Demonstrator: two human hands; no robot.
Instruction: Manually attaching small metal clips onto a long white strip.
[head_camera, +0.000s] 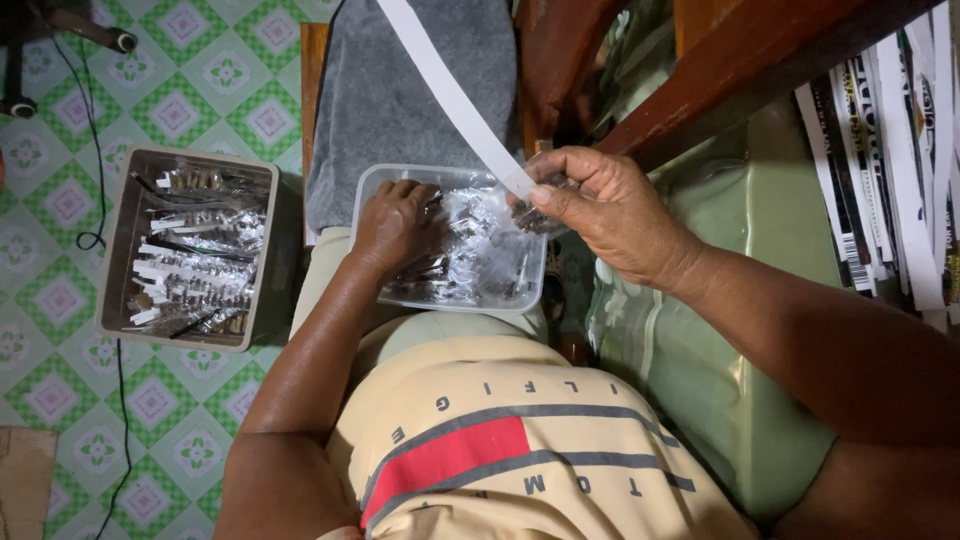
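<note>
Lap first: our clear tub (372, 190) of small shiny packets (480, 250) rests there within reach. Left hand (395, 225) digs in, grip hidden; right hand (600, 205) pinches a white strip (450, 95). Farther off, a grey box (120, 250) holds finished strips.

We record the floor (200, 90) as green-and-white diamond tiles with small pink-and-green flower motifs, the cloth (390, 90) on the stool as plain grey, and the paper strip (450, 95) as plain white. The clear tub (455, 240) holds silvery, transparent packets, while the taupe-grey box (115, 250) holds silver packets with white and black strips. We note the shirt (520, 440) as pale yellow with a red block, grey stripes and grey lettering, the shorts (325, 265) as pale green, and the wood (720, 70) as reddish brown.
</note>
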